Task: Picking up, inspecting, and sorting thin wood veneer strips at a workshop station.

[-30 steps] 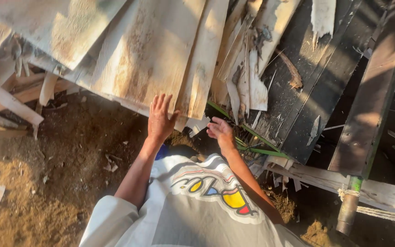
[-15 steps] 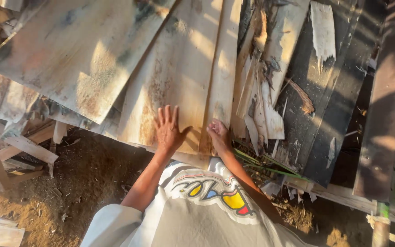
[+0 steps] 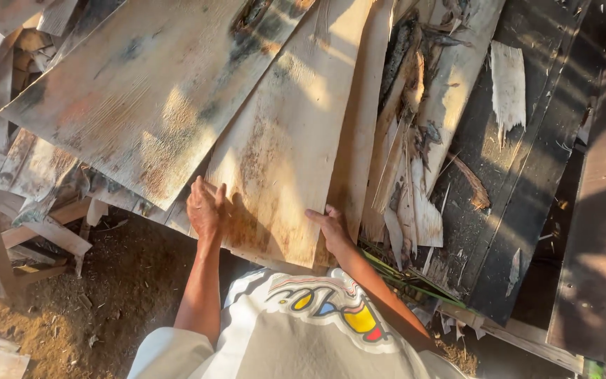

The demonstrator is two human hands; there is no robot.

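A long pale plywood sheet (image 3: 285,133), stained brown, lies slanted on a heap of boards. My left hand (image 3: 205,208) rests flat on its lower left edge with the fingers together, curling over the side. My right hand (image 3: 331,226) grips the sheet's lower right edge, thumb on top and fingers wrapped around the side. A wider weathered sheet (image 3: 142,91) with dark blotches overlaps it on the left. My white shirt with a coloured print (image 3: 324,309) fills the bottom of the view.
Splintered veneer strips (image 3: 408,161) and dark charred-looking boards (image 3: 527,154) lie to the right. A brown plank (image 3: 597,210) runs along the right edge. Short timber offcuts (image 3: 43,231) sit at the left above sawdust-covered ground (image 3: 106,295).
Both hands have moved apart from the heap's front edge to the two sides of the pale sheet. The view has shifted up over the pile.
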